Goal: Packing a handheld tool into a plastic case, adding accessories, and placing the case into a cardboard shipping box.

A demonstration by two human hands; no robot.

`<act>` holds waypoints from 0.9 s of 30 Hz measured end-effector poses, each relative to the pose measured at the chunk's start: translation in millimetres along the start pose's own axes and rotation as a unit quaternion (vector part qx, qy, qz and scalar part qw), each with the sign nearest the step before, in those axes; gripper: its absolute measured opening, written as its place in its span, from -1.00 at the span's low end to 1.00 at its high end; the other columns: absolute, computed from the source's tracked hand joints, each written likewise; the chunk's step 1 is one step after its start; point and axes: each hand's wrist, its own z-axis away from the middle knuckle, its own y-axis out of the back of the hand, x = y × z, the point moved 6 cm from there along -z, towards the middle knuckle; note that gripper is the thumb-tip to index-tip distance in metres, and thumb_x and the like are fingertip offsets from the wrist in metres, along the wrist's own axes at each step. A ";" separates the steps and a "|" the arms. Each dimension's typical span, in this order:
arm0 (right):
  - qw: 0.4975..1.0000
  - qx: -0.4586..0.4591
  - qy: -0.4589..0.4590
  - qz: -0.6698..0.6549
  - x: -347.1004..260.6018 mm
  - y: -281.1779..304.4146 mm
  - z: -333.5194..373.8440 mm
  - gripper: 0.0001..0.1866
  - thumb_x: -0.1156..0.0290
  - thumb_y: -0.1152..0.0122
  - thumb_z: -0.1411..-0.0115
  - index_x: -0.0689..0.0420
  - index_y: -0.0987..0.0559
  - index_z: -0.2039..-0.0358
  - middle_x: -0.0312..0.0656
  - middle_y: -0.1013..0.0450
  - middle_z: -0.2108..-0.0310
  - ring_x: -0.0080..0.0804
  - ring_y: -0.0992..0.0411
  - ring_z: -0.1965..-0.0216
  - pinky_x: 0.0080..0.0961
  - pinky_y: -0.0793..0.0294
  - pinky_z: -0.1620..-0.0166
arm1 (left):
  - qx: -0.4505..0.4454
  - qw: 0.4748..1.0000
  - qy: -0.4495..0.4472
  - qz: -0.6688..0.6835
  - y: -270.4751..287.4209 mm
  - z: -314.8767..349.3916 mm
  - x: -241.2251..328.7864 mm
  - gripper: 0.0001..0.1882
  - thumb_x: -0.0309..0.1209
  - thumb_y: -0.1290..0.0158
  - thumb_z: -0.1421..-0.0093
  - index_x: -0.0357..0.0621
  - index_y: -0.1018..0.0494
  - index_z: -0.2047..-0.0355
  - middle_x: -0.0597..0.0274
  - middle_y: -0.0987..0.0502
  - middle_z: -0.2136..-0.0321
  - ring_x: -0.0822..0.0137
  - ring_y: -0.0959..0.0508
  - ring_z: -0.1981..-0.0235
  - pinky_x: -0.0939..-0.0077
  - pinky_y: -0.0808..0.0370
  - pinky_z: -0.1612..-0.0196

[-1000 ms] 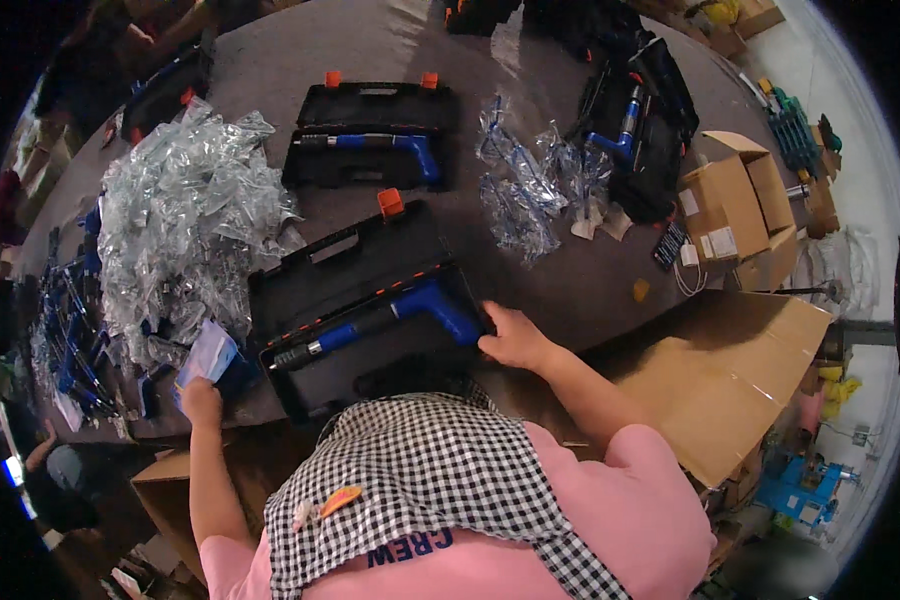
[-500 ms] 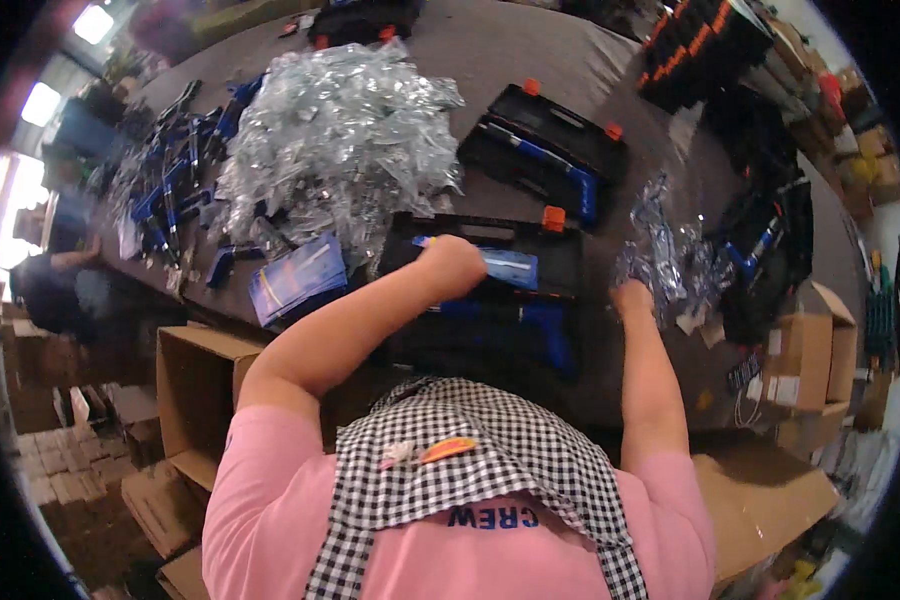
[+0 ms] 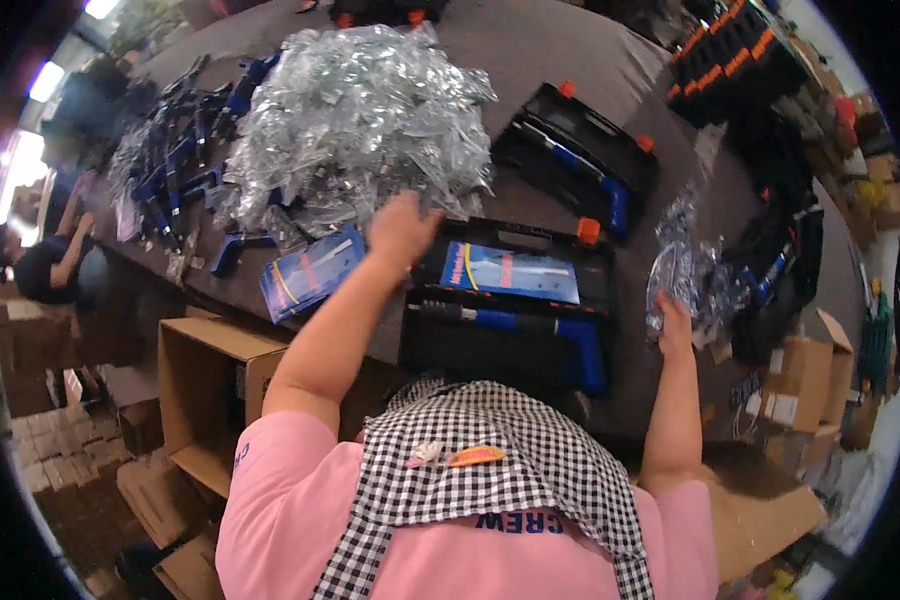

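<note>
In front of me lies an open black plastic case (image 3: 410,352). A blue pistol-grip tool (image 3: 588,355) with a silver front end rests in its near half, and a blue printed booklet (image 3: 510,272) lies in its lid. My left hand (image 3: 402,235) is at the near edge of a big heap of clear plastic packets (image 3: 360,120), fingers apart, with nothing visible in it. Further left is a stack of blue booklets (image 3: 313,273). At the right, my right hand (image 3: 673,322) is closed on the lower end of a crinkled clear plastic bag (image 3: 675,250).
Another open case (image 3: 570,150) with a blue tool stands beyond. Loose blue tools (image 3: 175,170) lie far left; stacked black cases (image 3: 735,65) with orange latches stand back right. Cardboard boxes (image 3: 215,340) flank the table. A person (image 3: 50,265) is at the far left.
My left hand has let go of the booklet, now lying in the lid, and moved left to the heap of packets. My right hand has drawn up the crinkled bag. The view has shifted slightly.
</note>
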 end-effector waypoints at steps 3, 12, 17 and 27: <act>0.975 0.044 0.146 0.164 -58.2 -10.2 27.9 -0.64 0.16 -0.27 -0.14 0.25 -0.48 0.43 -0.28 -0.43 0.43 -0.53 -0.32 0.36 -0.53 -0.31 0.25 | -0.182 0.970 0.127 -0.099 -41.4 -21.2 -63.0 -0.37 0.09 -0.02 -0.11 -0.30 -0.42 0.13 -0.22 -0.52 0.19 -0.10 -0.52 0.11 0.13 -0.45 0.07; 0.709 -0.054 0.541 0.450 -127.5 -137.5 169.4 -0.70 0.35 -0.42 0.22 0.13 -0.45 0.52 -0.17 -0.37 0.27 -0.17 -0.37 0.23 -0.31 -0.44 0.24 | -0.181 0.970 0.097 -0.134 -81.3 -17.1 -92.5 -0.74 -0.41 0.14 -0.14 -0.25 -0.51 0.30 -0.16 -0.55 0.23 -0.09 -0.56 0.18 0.05 -0.48 0.13; 0.676 -0.149 0.590 0.415 -89.1 -164.0 196.2 -0.85 0.43 -0.22 0.17 0.12 -0.45 0.54 -0.21 -0.36 0.27 -0.24 -0.35 0.23 -0.33 -0.43 0.26 | 0.035 0.979 -0.027 -0.200 -9.7 -5.5 -59.5 -0.88 -0.43 0.09 -0.10 -0.17 -0.38 0.36 0.03 -0.55 0.49 -0.01 -0.58 0.42 0.17 -0.51 0.39; 0.621 -0.268 0.607 0.416 -69.7 -169.6 206.7 -0.91 0.45 -0.11 0.12 0.11 -0.46 0.52 -0.20 -0.35 0.19 -0.22 -0.32 0.15 -0.31 -0.38 0.16 | -0.249 0.851 -0.450 -0.105 5.3 158.7 43.7 -0.84 -0.38 -0.03 0.03 -0.08 -0.40 0.39 0.14 -0.49 0.49 0.10 -0.53 0.37 0.20 -0.46 0.32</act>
